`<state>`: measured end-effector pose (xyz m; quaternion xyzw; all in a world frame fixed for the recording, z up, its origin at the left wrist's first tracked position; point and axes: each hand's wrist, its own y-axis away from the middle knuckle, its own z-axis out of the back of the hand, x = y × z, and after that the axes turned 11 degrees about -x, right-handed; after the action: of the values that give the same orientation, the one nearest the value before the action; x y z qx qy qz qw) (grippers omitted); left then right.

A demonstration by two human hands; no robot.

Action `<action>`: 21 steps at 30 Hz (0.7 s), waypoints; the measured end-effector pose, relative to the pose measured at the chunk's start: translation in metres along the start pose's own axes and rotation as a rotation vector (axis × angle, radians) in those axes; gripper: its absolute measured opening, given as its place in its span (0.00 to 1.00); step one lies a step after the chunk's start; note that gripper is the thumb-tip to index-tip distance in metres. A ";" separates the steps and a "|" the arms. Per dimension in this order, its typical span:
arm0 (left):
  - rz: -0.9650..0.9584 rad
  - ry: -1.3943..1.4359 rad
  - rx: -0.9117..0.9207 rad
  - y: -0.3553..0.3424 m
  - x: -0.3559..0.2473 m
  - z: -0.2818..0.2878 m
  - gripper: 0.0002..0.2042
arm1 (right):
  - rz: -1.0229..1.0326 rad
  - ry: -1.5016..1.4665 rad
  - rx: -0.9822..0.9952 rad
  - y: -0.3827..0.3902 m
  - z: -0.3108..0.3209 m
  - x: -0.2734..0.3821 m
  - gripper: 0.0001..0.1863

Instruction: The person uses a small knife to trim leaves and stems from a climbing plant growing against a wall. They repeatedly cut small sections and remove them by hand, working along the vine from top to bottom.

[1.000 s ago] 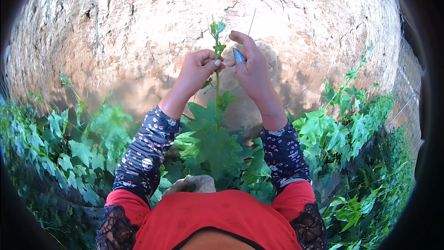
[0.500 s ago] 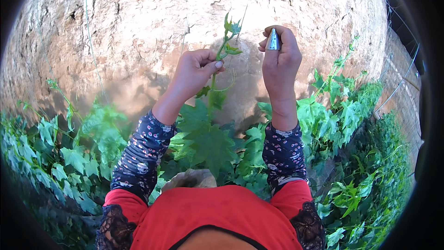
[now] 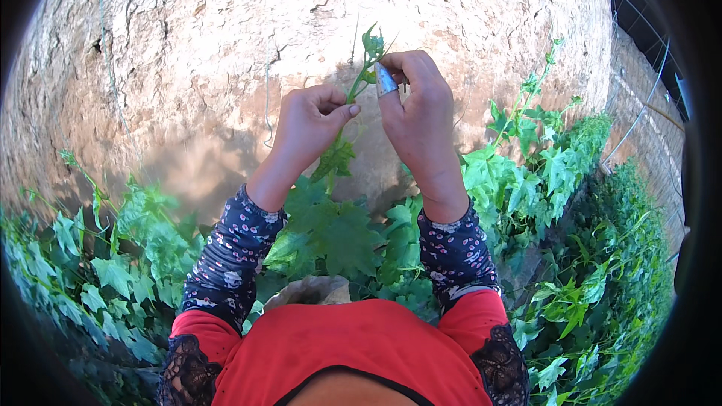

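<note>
A climbing vine shoot [image 3: 356, 90] with a curled leafy tip stands upright in front of the earthen wall. My left hand [image 3: 314, 122] pinches its stem between thumb and fingers. Just right of the tip, my right hand [image 3: 418, 98] is closed, thumb toward index finger, at a small leaf on the stem. A pointed silver metal thumb cap [image 3: 386, 80] covers that thumb. The exact spot where the right fingertips meet the plant is partly hidden. Below my hands, broad lobed leaves [image 3: 331, 229] hang from the same vine.
The rough, cracked wall [image 3: 218, 37] rises ahead, brightly sunlit. Leafy vines crowd the left [image 3: 113, 274] and right [image 3: 556, 165]. Thin strings [image 3: 113, 83] hang down the wall. A pale stone-like lump [image 3: 312, 290] lies close to my body. Wire mesh [image 3: 639, 15] shows at far right.
My right hand has moved left and slightly down to the upper part of the shoot, bringing the thumb cap against it. The left hand still pinches the stem, slightly lower in view.
</note>
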<state>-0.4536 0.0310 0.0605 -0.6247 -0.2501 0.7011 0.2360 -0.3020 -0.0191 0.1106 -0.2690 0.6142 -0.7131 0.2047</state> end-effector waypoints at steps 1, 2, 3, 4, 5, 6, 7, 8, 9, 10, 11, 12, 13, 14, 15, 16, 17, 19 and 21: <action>-0.005 -0.006 -0.007 0.000 0.000 -0.001 0.08 | 0.009 -0.004 0.003 0.000 0.000 -0.002 0.08; -0.024 0.008 -0.015 0.000 -0.001 -0.002 0.07 | -0.005 0.001 -0.006 0.000 -0.001 -0.003 0.08; -0.021 -0.012 -0.018 0.001 -0.002 -0.002 0.07 | -0.010 0.005 -0.007 0.000 -0.001 -0.004 0.08; -0.031 -0.013 -0.023 0.001 -0.002 -0.003 0.07 | -0.014 0.010 -0.008 0.000 -0.001 -0.005 0.08; -0.040 -0.014 -0.026 0.002 -0.003 -0.004 0.07 | -0.011 0.008 -0.009 0.001 -0.002 -0.006 0.07; -0.043 -0.021 -0.029 0.003 -0.003 -0.004 0.07 | -0.010 0.006 -0.009 0.000 -0.002 -0.007 0.07; -0.047 -0.028 -0.034 0.004 -0.004 -0.005 0.07 | -0.007 0.003 -0.009 0.000 -0.003 -0.009 0.07; -0.046 -0.029 -0.039 0.004 -0.004 -0.005 0.07 | 0.032 0.030 -0.026 0.000 -0.004 -0.011 0.07; -0.048 -0.048 -0.048 0.005 -0.003 -0.005 0.07 | 0.072 0.057 -0.044 -0.001 -0.004 -0.013 0.06; -0.047 -0.060 -0.057 0.005 -0.003 -0.005 0.06 | 0.120 0.086 -0.055 -0.002 -0.005 -0.015 0.06; -0.065 -0.052 -0.063 0.005 -0.002 -0.004 0.06 | 0.104 0.084 -0.116 -0.004 -0.004 -0.018 0.06; -0.040 -0.064 -0.073 0.005 -0.001 -0.004 0.07 | 0.095 0.085 -0.170 -0.005 -0.002 -0.022 0.06; -0.035 -0.054 -0.082 0.004 0.000 -0.002 0.07 | 0.076 0.082 -0.231 -0.007 -0.001 -0.025 0.06; -0.011 -0.038 -0.088 0.003 0.000 -0.001 0.08 | -0.003 -0.002 -0.150 -0.007 0.001 -0.027 0.07; -0.023 -0.039 -0.089 0.003 0.001 -0.001 0.08 | -0.093 -0.087 -0.077 -0.006 0.001 -0.029 0.07; -0.016 -0.035 -0.086 0.002 0.001 0.000 0.08 | -0.206 -0.159 -0.001 -0.005 0.002 -0.030 0.08; 0.011 -0.025 -0.079 0.002 0.001 0.000 0.08 | -0.314 -0.309 0.102 -0.003 0.002 -0.030 0.09; -0.004 -0.038 -0.066 0.003 -0.001 0.001 0.08 | -0.279 -0.295 0.123 0.000 -0.001 -0.030 0.10; -0.018 -0.052 -0.053 0.004 -0.003 0.000 0.08 | -0.211 -0.282 0.102 0.000 -0.005 -0.031 0.08</action>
<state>-0.4538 0.0259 0.0598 -0.6101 -0.2804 0.7078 0.2192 -0.2814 0.0040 0.1056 -0.4186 0.5109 -0.7161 0.2259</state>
